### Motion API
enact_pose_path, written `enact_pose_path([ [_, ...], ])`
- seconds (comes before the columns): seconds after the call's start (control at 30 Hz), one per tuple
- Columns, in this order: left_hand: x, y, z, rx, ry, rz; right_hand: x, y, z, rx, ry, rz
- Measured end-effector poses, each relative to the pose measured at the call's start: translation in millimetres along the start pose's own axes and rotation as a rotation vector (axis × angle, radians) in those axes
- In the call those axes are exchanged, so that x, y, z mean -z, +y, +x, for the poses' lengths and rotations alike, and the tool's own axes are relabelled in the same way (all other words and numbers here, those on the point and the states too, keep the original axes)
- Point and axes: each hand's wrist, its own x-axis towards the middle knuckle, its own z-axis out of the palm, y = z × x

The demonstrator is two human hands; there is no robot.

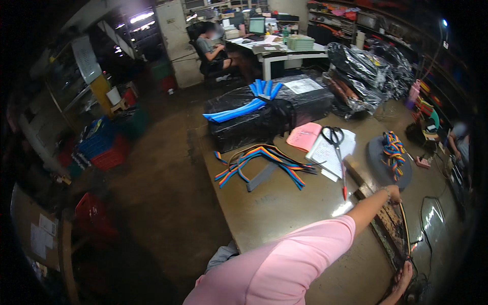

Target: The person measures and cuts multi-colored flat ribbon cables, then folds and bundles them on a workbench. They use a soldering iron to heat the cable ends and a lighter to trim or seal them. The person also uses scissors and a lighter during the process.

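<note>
Along the right side of the table, a narrow strap (405, 223) with a dark edge and a yellowish one runs taut between my two hands. My left hand (393, 194), at the end of the pink sleeve, pinches its far end. Closer to me, my right hand (404, 274) is closed around the near end; its fingertips are partly hidden. Just left of the strap lies a long worn wooden board (389, 223) with dark stains, and my left wrist passes over it. A bundle of multicoloured straps (394, 152) rests on a round grey disc (376, 157) beyond my left hand.
Loose striped straps (259, 157) lie mid-table. Near them are black scissors (333, 136), a red pen (344, 192) and papers (325, 155). A black wrapped package (239, 129) carries blue tubes (244, 109). A cable (424, 218) trails at right. Two people sit farther off.
</note>
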Motion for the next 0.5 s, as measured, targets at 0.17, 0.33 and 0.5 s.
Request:
enact_pose_path([
  [0.17, 2, -6, 1, 0.100, 0.007, 0.031, -11, -15, -14, 0.064, 0.036, -0.119],
  [0.33, 12, -1, -17, 0.050, -0.037, 0.006, -19, -43, -35, 0.201, 0.094, -0.368],
  [0.5, 34, 18, -63, -0.083, 0.269, -0.001, -11, -75, -63, 0.248, 0.243, -0.158],
])
